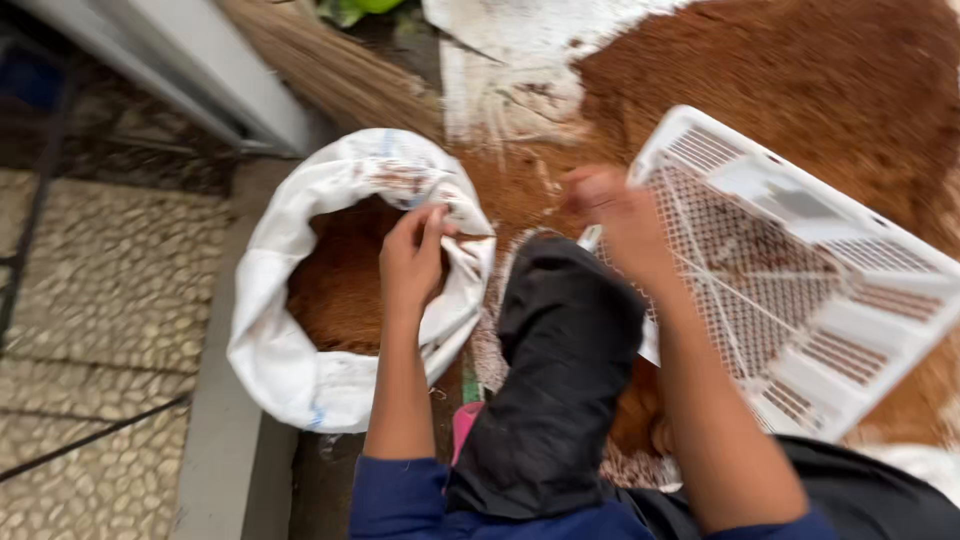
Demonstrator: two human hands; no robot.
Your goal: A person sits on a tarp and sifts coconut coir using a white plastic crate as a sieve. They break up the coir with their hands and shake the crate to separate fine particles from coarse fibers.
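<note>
My left hand (pixel 412 258) grips the rolled rim of a white sack (pixel 300 380) that is open and partly filled with brown powder (pixel 335 285). My right hand (pixel 622 215) holds the near edge of a white plastic mesh crate (pixel 800 270), tilted over a large heap of the same brown powder (pixel 800 80). The right hand is blurred by motion. My knee in black cloth (pixel 555 370) sits between my two arms.
The brown heap lies on a white sheet (pixel 520 50). A straw broom (pixel 330 65) lies behind the sack. A pebbled floor (pixel 100 300) is at the left, bordered by a concrete kerb (pixel 225 440). A pale metal frame (pixel 200 60) runs at the top left.
</note>
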